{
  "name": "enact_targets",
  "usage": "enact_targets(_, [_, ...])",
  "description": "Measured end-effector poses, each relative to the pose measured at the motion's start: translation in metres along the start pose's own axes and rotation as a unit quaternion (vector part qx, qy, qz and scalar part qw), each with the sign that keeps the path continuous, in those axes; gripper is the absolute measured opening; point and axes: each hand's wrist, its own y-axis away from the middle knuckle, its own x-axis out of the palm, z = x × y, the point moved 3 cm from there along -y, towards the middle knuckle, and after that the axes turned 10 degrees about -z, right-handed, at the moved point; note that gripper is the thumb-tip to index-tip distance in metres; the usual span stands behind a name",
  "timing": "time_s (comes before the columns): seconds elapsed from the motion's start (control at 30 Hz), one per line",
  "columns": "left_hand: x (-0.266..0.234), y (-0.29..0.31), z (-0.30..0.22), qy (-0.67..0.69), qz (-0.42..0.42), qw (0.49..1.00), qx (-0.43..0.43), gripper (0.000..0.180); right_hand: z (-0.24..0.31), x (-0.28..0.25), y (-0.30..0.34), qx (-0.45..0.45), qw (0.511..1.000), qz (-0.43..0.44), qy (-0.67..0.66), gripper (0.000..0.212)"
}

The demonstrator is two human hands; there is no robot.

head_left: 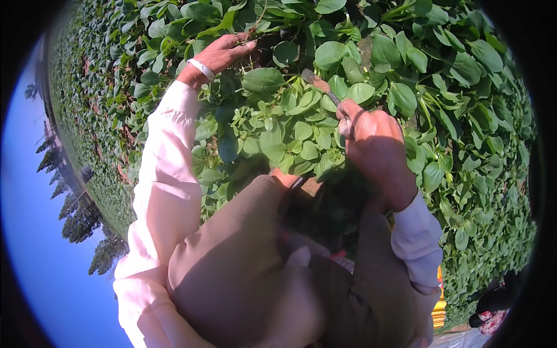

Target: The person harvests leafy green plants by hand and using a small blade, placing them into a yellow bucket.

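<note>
My right hand point(374, 145) is wrapped round the handle of a small weeding trowel point(316, 80). Its flat, soil-stained blade points up and left among the broad green leaves point(264, 80). At the upper left, my left hand point(223, 55) has its fingers closed on a thin weed stem point(255, 26) with dry, root-like strands. The fingertips partly vanish in shadow and foliage. Between the hands grows a clump of lighter, small-leaved plants point(270, 119). A white band point(201, 69) circles my left wrist.
Dense leafy plants point(464, 133) spread on all sides, with reddish soil showing in patches. My bent knees and a bare foot point(284, 178) are close below the hands. Yellow packaging point(439, 304) and a person in dark and patterned clothing point(493, 319) appear at the lower right. Trees point(84, 217) line the far left.
</note>
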Motion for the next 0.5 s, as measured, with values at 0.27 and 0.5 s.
enact_targets(0.27, [0.043,-0.006,0.041,-0.341,-0.162,0.921,0.097,0.023,0.017,-0.003,-0.004,-0.048,0.997,0.046,-0.029,0.025])
enact_targets(0.5, [0.069,-0.012,0.036,-0.494,-0.109,0.861,0.048,0.031,0.011,0.0,0.004,-0.028,0.994,0.105,-0.026,0.015])
